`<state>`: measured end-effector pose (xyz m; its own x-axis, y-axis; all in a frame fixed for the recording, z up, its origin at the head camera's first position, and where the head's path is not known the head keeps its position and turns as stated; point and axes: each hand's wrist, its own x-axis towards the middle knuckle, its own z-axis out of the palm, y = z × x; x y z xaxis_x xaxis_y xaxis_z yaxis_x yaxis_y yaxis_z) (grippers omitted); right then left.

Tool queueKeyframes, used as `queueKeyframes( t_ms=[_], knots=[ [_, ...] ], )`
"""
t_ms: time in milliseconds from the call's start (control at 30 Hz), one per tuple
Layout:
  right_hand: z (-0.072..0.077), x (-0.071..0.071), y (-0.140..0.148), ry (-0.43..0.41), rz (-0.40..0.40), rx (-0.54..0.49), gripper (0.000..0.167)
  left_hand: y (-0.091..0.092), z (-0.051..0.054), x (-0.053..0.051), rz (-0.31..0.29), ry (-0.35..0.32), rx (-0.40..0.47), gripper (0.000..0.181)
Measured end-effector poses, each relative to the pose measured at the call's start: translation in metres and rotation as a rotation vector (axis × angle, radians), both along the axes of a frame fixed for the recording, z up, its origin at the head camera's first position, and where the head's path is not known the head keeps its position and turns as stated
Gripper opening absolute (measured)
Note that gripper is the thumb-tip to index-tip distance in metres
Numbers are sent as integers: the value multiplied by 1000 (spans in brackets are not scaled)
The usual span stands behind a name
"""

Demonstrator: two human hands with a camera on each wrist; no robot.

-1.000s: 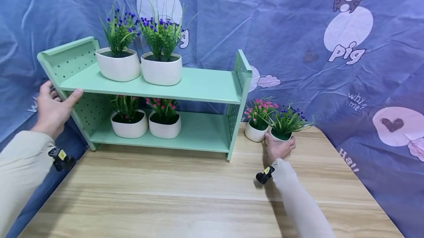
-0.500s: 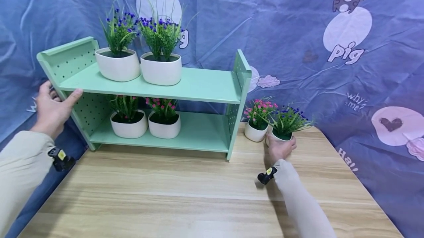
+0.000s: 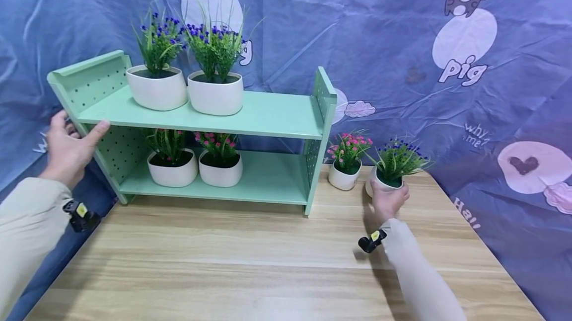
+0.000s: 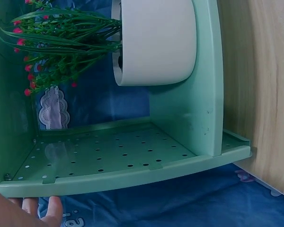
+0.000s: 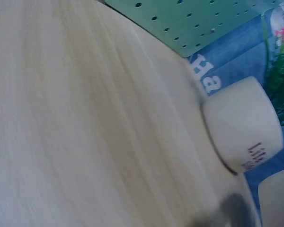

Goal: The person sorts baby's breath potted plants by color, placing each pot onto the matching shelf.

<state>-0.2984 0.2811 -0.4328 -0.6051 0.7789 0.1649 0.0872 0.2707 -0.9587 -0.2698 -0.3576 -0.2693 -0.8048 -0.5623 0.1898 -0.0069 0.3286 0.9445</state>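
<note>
A light green two-tier shelf rack (image 3: 277,112) stands on the wooden table. My left hand (image 3: 69,149) grips its left side, the thumb at the front of the upper board and the other fingers outside the side panel. In the left wrist view, a few fingertips (image 4: 54,210) show by the panel's edge. My right hand (image 3: 388,200) holds a white pot (image 3: 373,182) of artificial purple-blue flowers (image 3: 399,154), tilted slightly; whether its base touches the table is hidden. Just left of it stands a white pot (image 3: 343,178) with pink flowers, lettered in the right wrist view.
Two white pots (image 3: 157,90) with purple-blue flowers sit on the rack's upper board, left and centre. Below them, two white pots (image 3: 173,172) with pink flowers occupy the lower board. A blue patterned cloth (image 3: 393,38) hangs behind the wooden table (image 3: 223,261).
My right hand has shifted right with the purple-blue flower pot, which now stands apart from the pink-flowered pot. My left hand keeps its place on the rack. The view has drifted slightly.
</note>
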Motion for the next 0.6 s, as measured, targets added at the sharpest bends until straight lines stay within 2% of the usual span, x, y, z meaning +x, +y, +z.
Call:
queueKeyframes(
  t_ms=[233, 600],
  knots=[
    [20, 11, 15, 5, 17, 51, 89, 0, 0, 0, -11, -17, 9, 73],
    [50, 24, 22, 9, 66, 50, 86, 1, 2, 2, -17, -13, 12, 72]
  ],
)
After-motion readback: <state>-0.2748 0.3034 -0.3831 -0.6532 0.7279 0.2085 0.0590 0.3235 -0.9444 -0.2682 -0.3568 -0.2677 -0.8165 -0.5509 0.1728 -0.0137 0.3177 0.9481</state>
